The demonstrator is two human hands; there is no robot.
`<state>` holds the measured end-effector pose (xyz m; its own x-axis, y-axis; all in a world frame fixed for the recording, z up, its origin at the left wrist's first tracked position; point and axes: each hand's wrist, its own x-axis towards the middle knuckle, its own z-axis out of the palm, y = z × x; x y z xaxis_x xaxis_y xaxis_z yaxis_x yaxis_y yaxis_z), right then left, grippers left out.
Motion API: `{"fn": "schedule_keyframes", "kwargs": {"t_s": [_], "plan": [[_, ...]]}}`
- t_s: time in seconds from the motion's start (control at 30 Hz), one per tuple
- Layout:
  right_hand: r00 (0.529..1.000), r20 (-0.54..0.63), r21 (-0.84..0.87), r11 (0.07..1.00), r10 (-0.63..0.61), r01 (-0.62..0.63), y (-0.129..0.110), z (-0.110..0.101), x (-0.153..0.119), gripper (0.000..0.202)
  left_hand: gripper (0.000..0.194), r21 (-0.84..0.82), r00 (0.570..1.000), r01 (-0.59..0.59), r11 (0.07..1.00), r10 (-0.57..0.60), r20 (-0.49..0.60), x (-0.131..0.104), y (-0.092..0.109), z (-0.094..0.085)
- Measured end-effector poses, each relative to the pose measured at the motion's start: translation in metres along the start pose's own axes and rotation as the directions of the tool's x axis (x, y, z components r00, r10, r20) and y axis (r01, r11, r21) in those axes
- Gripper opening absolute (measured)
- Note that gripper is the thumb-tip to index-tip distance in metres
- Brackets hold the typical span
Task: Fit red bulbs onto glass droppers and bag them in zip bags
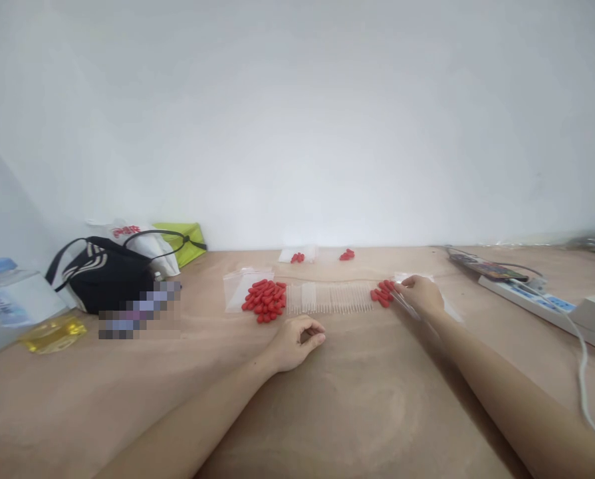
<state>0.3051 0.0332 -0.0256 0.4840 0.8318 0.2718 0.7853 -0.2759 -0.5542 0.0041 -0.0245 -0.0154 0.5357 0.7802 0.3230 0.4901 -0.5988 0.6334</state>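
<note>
My right hand point(423, 295) pinches at the right end of the work, its fingertips against a small cluster of red capsule-shaped bulbs point(383, 294). Thin clear tubes point(405, 305) run from these bulbs under the fingers; it seems to grip one red-ended tube, partly hidden by the hand. My left hand point(296, 344) rests on the table with fingers loosely curled, thumb and forefinger apart, nothing between them. Just beyond it lies a heap of loose red bulbs point(264, 299), partly on a clear plastic bag point(233, 293). Between the two red groups, thin clear tubes point(334, 298) lie side by side in a row.
Against the wall are two small red groups point(298, 257) point(347, 254) on clear bags. At left stand a black bag point(110, 279), a green bag point(190, 245) and a bottle of yellow liquid point(55, 334). A power strip point(531, 303) with a white cable and phone point(501, 271) is at right.
</note>
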Motion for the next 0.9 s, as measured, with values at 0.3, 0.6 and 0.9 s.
{"fn": "schedule_keyframes", "kwargs": {"t_s": [0.3, 0.6, 0.9], "plan": [[0.944, 0.136, -0.042, 0.950, -0.300, 0.308, 0.009, 0.001, -0.007, 0.022, 0.008, 0.028, 1.000, 0.001, 1.000, -0.001, 0.013, 0.000, 0.002, -0.001], [0.927, -0.032, -0.016, 0.928, -0.373, 0.373, 0.004, -0.001, -0.014, 0.017, 0.007, 0.080, 1.000, -0.004, 0.997, 0.006, -0.016, -0.001, 0.003, 0.000], [0.722, 0.071, 0.386, 0.686, -0.689, 0.617, -0.010, -0.011, -0.079, 0.016, 0.007, 0.563, 0.941, 0.288, 0.775, -0.119, -0.318, 0.029, -0.007, -0.023]]}}
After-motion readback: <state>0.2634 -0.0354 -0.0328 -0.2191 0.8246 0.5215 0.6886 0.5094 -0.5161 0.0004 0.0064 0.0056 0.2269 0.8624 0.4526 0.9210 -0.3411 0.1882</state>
